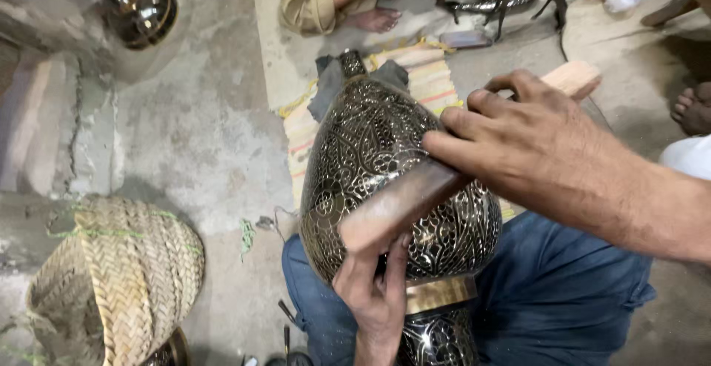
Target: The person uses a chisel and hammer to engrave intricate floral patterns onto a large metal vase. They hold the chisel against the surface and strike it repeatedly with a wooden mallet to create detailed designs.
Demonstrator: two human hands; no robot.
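A woven basket [118, 284] lay on the concrete floor [200, 136] at the far left, and a round dark pot [141, 14] sat above it. Your left hand [374, 292] pressed against the lower side of the pierced metal vase [370, 144], fingers together, steadying it across your lap in blue trousers [563, 292]. Your right hand [518, 136] was clamped on a wooden block [415, 195] laid slantwise on the vase's belly. Behind the vase lay a striped cloth [429, 77], and another person sat further back.
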